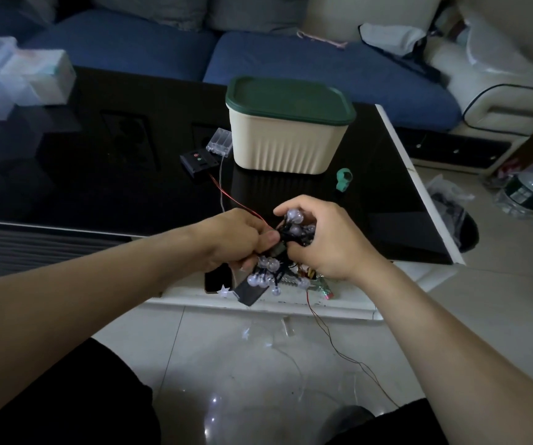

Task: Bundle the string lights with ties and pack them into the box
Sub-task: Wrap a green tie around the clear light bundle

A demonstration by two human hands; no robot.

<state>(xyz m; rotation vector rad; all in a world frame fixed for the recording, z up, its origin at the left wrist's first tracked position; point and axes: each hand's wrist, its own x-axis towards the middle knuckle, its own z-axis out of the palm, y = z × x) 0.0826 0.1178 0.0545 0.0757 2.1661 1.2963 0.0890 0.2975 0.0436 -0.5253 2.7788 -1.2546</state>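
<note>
Black cord and frosted bulbs: that's the lights [286, 248], bunched up between both hands just over the near edge of the table [98, 175]. My left hand [236, 239] has its fingers curled around the left side of the bunch, thumb pressed on top. My right hand [319, 239] is wrapped around the right side, fingertips pinching a bulb at the top. More bulbs hang below the hands, with a flat dark strip dangling among them; I can't tell if it's a tie or a tag.

I'd call this the bundling step, not the packing. The bunch looks gathered but I see no tie clearly cinched around it. A thin red wire [236, 200] runs from the hands back across the table toward a black switch box [196, 160] and a clear battery case [220, 141], and another wire trails down onto the floor.

The box [287, 139] sits farther back on the table, well apart from the hands, green lid [291, 99] on. A small green ring [343, 179] lies just right of it, maybe tie material.

Next call: keep one hand clamping the bunch, free the other to wrap a tie, reel in the loose wires, then get that lid off.
</note>
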